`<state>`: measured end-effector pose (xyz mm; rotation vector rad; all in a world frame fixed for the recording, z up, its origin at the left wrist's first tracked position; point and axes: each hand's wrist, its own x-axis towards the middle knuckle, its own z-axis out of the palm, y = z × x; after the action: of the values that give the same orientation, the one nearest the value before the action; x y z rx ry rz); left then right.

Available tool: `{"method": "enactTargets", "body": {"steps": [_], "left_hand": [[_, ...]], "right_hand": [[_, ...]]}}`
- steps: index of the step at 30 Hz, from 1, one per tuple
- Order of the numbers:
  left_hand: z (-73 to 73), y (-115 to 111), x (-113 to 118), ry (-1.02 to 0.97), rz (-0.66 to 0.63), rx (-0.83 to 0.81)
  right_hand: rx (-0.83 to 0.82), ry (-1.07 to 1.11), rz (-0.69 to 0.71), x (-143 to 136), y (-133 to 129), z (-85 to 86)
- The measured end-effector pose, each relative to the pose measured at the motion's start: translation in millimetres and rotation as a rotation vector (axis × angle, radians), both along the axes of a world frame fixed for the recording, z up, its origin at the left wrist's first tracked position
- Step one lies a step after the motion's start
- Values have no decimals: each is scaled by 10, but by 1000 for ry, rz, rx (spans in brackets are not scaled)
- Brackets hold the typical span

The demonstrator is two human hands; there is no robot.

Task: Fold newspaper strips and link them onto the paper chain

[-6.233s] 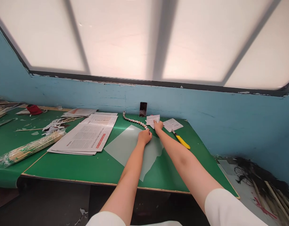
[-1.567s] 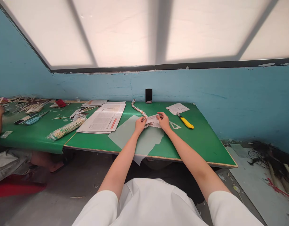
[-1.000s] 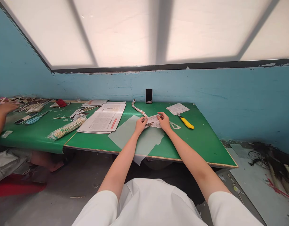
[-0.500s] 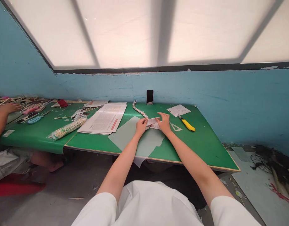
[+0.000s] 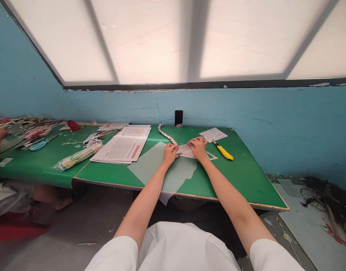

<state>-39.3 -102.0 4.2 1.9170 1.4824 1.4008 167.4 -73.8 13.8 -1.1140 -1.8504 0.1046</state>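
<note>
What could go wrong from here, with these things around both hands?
The yellow-handled tool, apparently a knife, lies close to the right hand; a careless reach could end in a cut. The translucent sheet hangs past the edge of the green table, so the left forearm might drag it. The phone leans upright and might fall if bumped.

So the printed paper piece [image 5: 185, 151] is small and whitish, sitting pretty flat over the far edge of the translucent sheet [image 5: 157, 165], which is pale, flat and kinda ragged on one side.
</note>
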Motion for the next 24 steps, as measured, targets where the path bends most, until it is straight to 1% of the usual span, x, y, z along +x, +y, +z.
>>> {"method": "enactTargets", "body": {"steps": [3,6,8,10,13,15,19,24], "left_hand": [[-11,20,-13,-63,-13,-38],[-19,25,-35,-111,-30,-60],[-23,30,-53,-186,-26,-85],[-26,42,-69,-266,-21,-116],[-31,65,-82,-323,-24,-148],[-29,75,-81,-333,-33,-165],[-1,49,-66,-350,-67,-209],[50,-17,-58,-393,-186,-280]], "right_hand": [[-35,78,-66,111,76,-34],[-121,237,-69,127,85,-62],[-167,341,-69,101,78,-69],[-232,421,-7,67,74,-66],[-389,510,186,27,71,-57],[-463,528,272,8,61,-51],[-490,557,294,-19,19,-40],[-494,632,311,-36,-10,-34]]}}
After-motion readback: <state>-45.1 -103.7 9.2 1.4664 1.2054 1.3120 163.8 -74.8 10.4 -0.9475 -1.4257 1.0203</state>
